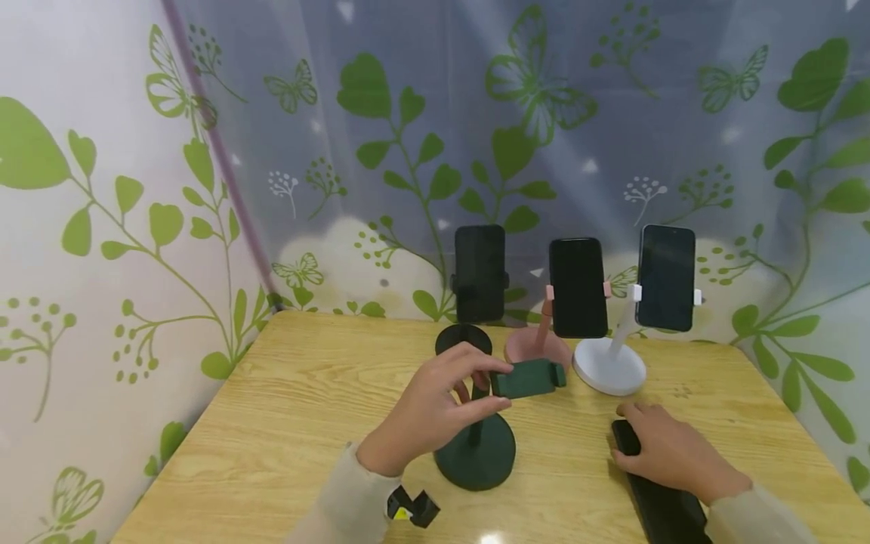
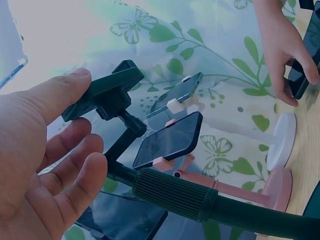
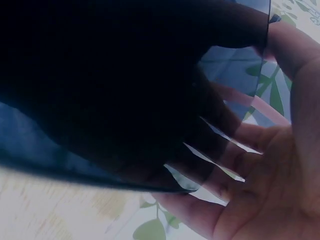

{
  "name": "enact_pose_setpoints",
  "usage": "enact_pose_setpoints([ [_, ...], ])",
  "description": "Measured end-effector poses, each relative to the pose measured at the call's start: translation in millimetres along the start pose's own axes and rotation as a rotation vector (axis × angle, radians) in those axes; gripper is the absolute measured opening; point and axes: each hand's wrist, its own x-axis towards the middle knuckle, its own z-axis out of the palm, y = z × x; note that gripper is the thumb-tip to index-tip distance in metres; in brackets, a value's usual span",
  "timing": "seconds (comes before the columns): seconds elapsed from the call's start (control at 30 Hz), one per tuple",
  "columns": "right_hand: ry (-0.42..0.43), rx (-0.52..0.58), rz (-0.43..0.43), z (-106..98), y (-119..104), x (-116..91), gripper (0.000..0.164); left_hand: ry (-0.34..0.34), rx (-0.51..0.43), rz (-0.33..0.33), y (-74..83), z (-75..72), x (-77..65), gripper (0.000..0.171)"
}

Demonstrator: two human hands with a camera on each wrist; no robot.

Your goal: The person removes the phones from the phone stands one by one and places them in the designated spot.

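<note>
My left hand [image 1: 430,404] pinches the near end of the dark green phone stand's clamp [image 1: 530,378] between thumb and forefinger. The stand's round base [image 1: 476,453] rests on the table. In the left wrist view the thumb lies along the clamp [image 2: 107,92], above its jointed arm and ribbed collar [image 2: 175,192]; the other fingers curl loosely below. My right hand [image 1: 673,449] holds a black phone [image 1: 662,506] lying at the front right, thumb on its left edge. In the right wrist view the glossy screen [image 3: 100,75] mirrors the fingers and hides how they meet it.
Behind stand a black stand [image 1: 464,338] with a phone [image 1: 479,272], a pink stand [image 1: 526,344] with a phone [image 1: 578,287], and a white stand [image 1: 608,370] with a phone [image 1: 667,277]. A leaf-patterned curtain [image 1: 408,136] borders the wooden table [image 1: 272,423].
</note>
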Motion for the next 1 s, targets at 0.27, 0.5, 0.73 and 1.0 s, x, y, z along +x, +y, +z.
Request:
enact_pose_setpoints([
  [0.27,0.001,-0.01,-0.043,6.5,-1.3,3.4,0.062,-0.005,-0.016,0.0,0.4,1.1,0.0,0.037],
  [0.5,0.006,-0.026,-0.039,8.9,-4.4,5.0,0.064,0.002,-0.017,-0.002,-0.3,2.4,1.1,0.038],
  [0.73,-0.002,-0.044,-0.018,9.0,-5.1,6.3,0.067,-0.017,-0.057,-0.063,2.0,2.0,1.7,0.037],
  [1.0,-0.01,-0.057,-0.043,8.2,-5.1,4.8,0.064,-0.02,-0.065,-0.065,1.3,3.4,1.6,0.036],
])
